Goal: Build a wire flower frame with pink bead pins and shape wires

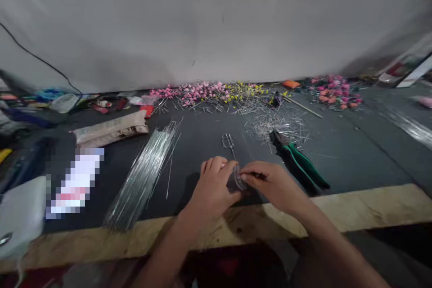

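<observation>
My left hand (pixel 214 184) is closed around a small clear, curved thing (pixel 239 177), perhaps plastic; its exact kind cannot be made out. From the fingertips of my right hand (pixel 272 184), pinched together against the right side of the clear thing, I cannot tell what is held. Just beyond my left fingers lies a bent wire piece (pixel 227 141) with looped ends, its thin stem running back toward that hand. To the right, green-handled pliers (pixel 299 162) rest with their jaws near a heap of short cut wires (pixel 276 121).
A bundle of long straight wires (pixel 145 175) lies to the left, beside a wrapped packet (pixel 111 128) and a lit, blurred-out screen (pixel 76 182). Pink flower stems (pixel 192 93), yellow ones (pixel 245 90) and a coral-pink bunch (pixel 335 92) line the wall. A wooden edge (pixel 364 204) borders the table.
</observation>
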Available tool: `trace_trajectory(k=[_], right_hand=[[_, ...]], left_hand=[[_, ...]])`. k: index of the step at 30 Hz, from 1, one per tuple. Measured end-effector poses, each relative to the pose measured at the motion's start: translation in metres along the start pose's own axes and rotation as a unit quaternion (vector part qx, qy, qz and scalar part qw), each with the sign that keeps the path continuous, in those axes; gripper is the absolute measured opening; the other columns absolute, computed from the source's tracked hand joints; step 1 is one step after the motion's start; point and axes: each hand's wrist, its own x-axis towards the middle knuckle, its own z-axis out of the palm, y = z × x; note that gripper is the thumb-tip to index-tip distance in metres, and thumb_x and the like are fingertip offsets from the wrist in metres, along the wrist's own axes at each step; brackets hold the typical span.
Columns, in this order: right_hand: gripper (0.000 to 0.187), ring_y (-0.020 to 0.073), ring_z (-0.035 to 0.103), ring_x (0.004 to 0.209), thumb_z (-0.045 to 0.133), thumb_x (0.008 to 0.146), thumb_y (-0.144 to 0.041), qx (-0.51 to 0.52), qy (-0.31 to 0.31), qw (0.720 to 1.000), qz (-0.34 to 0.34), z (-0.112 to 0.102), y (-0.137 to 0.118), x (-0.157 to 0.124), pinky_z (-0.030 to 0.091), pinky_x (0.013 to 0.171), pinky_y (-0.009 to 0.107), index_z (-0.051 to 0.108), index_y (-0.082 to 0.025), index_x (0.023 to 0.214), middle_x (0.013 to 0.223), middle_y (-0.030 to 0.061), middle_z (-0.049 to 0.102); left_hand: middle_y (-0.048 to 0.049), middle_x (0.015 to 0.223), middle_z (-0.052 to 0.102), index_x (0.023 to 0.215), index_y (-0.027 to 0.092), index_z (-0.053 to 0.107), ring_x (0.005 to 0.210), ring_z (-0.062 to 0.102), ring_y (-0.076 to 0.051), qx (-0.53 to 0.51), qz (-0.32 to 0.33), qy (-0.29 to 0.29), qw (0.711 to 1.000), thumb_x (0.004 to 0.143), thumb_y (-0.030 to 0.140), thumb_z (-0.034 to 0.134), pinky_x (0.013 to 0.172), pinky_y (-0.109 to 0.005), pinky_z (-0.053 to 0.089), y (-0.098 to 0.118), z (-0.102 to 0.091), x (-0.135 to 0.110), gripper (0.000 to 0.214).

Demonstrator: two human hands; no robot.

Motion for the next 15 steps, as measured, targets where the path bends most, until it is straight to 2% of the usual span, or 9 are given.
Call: trace_trajectory(k=[4, 9, 13, 15], right_hand=[[0.021, 0.0141, 0.060, 0.082, 0.050, 0.079, -0.016, 0.014, -0.001, 1.000, 0.006, 0.0036, 0.0031, 0.0005, 0.043, 0.072, 0.024, 0.067, -0.023, 0.088, 0.090, -0.0002, 0.068], [0.010, 0.0127, 0.057, 0.067, 0.057, 0.077, -0.021, 0.029, -0.002, 0.998, 0.047, 0.0076, 0.0036, 0.0013, 0.042, 0.061, 0.024, 0.066, -0.022, 0.081, 0.075, -0.0019, 0.065], [0.010, 0.0126, 0.054, 0.071, 0.057, 0.076, -0.018, 0.002, 0.011, 1.000, 0.022, 0.0082, 0.0050, 0.0028, 0.039, 0.063, 0.025, 0.066, -0.023, 0.077, 0.074, -0.0010, 0.055], [0.013, 0.0123, 0.051, 0.071, 0.055, 0.079, -0.019, -0.028, -0.016, 0.999, -0.002, 0.0070, 0.0048, 0.0033, 0.038, 0.063, 0.025, 0.065, -0.023, 0.072, 0.071, -0.0014, 0.049]], left_hand=[[-0.0053, 0.100, 0.044, 0.110, 0.024, 0.049, 0.096, 0.043, -0.025, -0.007, 0.000, 0.008, 1.000, 0.068, 0.037, 0.065, 0.082, -0.038, 0.033, 0.0014, 0.0009, -0.0027, 0.046], [-0.0047, 0.100, 0.045, 0.109, 0.025, 0.050, 0.095, 0.043, -0.024, -0.028, 0.000, 0.007, 1.000, 0.066, 0.039, 0.067, 0.081, -0.038, 0.033, 0.0035, 0.0015, -0.0032, 0.049], [-0.0042, 0.099, 0.046, 0.108, 0.024, 0.050, 0.094, 0.043, -0.024, -0.035, 0.004, 0.011, 0.999, 0.066, 0.040, 0.067, 0.083, -0.038, 0.032, 0.0058, 0.0003, -0.0033, 0.048], [-0.0037, 0.097, 0.046, 0.105, 0.024, 0.051, 0.094, 0.043, -0.023, -0.034, 0.011, 0.015, 0.999, 0.065, 0.037, 0.068, 0.083, -0.038, 0.032, 0.0071, -0.0003, -0.0034, 0.046]])
